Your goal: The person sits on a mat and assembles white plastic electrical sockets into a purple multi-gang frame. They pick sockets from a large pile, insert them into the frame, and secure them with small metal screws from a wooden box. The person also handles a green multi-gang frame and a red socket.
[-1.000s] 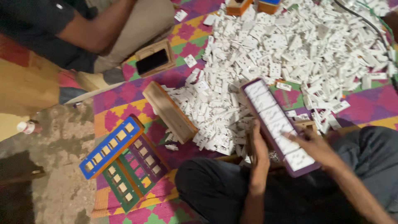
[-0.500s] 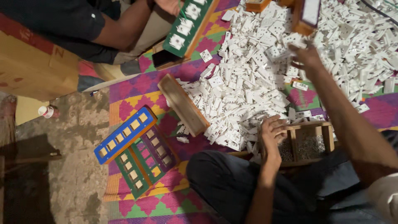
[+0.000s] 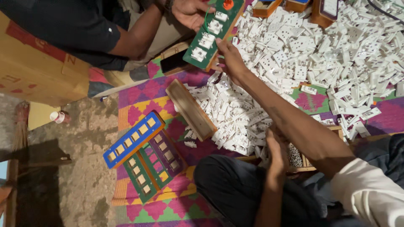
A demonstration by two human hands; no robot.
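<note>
Reaching far out, the right hand (image 3: 229, 59) grips the edge of a green board (image 3: 210, 33) that another person's hand (image 3: 189, 10) also holds. The left hand (image 3: 277, 147) hides its fingers near a wooden box (image 3: 307, 162), so its grip is unclear. White sockets (image 3: 320, 54) cover the mat (image 3: 143, 96).

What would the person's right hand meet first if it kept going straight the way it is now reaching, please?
The right hand already touches the green socket board; straight on lies the co-worker's hand holding that board, though depth is hard to judge.

Dim warm light, lt motion blur; shadowed left
</note>
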